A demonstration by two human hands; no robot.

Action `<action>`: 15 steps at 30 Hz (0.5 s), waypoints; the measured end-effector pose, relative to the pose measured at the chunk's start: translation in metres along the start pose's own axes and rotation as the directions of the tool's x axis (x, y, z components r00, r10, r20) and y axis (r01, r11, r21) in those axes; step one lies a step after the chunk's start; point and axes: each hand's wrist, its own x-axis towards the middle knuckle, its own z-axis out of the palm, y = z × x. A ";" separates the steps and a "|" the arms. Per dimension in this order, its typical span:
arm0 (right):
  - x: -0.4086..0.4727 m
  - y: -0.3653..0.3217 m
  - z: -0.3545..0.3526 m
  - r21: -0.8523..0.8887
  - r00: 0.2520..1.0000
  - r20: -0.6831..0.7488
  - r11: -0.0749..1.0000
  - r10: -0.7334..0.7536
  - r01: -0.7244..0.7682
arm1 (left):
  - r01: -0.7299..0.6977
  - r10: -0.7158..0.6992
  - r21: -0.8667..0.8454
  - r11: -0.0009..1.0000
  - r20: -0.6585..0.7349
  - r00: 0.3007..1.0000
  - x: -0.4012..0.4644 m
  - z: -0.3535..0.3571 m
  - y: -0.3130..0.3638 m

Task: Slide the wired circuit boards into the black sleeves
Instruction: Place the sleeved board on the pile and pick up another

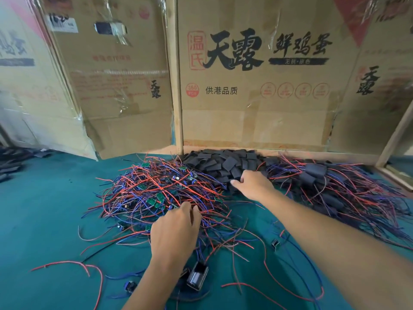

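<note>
two hands work at once: your left hand [173, 229], left of the sleeve heap [223, 167], curls its fingers into the tangle of wired boards [156, 189] to pick one, while your right hand [251, 183] pinches a black sleeve at the heap's near edge; sleeved boards [335, 189] lie right of it.

L hand [175, 229]: fingers down in tangle of red/blue wired boards [156, 193]
R hand [252, 183]: fingertips curled on black sleeves [223, 164], grip unclear
Right pile [335, 186]: sleeved boards w/ wires
Table [44, 220]: green cloth
Back: cardboard boxes [257, 86]
</note>
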 end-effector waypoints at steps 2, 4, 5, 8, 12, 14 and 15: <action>0.007 -0.004 0.008 -0.002 0.999 0.031 0.999 0.032 -0.032 | 0.020 -0.020 0.003 1.000 -0.009 1.000 0.002 0.001 -0.004; 0.011 -0.005 0.011 0.010 0.997 0.060 0.999 0.041 -0.042 | 0.027 -0.027 0.006 1.000 -0.019 0.999 0.003 0.000 -0.006; 0.012 -0.005 0.011 0.021 0.997 0.061 0.998 0.049 -0.051 | 0.026 -0.026 0.007 1.000 -0.029 0.999 0.004 0.000 -0.006; 0.001 -0.006 -0.002 0.059 0.996 0.009 0.994 0.087 -0.088 | 0.034 -0.033 0.008 0.999 -0.068 0.997 0.006 0.000 -0.009; -0.045 -0.002 -0.020 0.218 0.991 -0.121 0.976 0.052 -0.025 | 0.073 -0.073 0.003 0.997 -0.109 0.991 0.013 -0.001 -0.020; -0.083 0.002 -0.021 0.314 0.985 -0.172 0.948 -0.002 0.057 | 0.114 -0.118 -0.037 0.993 -0.142 0.983 0.017 -0.003 -0.028; -0.104 0.003 -0.018 0.343 0.979 -0.200 0.934 -0.034 0.102 | 0.137 -0.145 -0.057 0.989 -0.158 0.977 0.019 -0.005 -0.031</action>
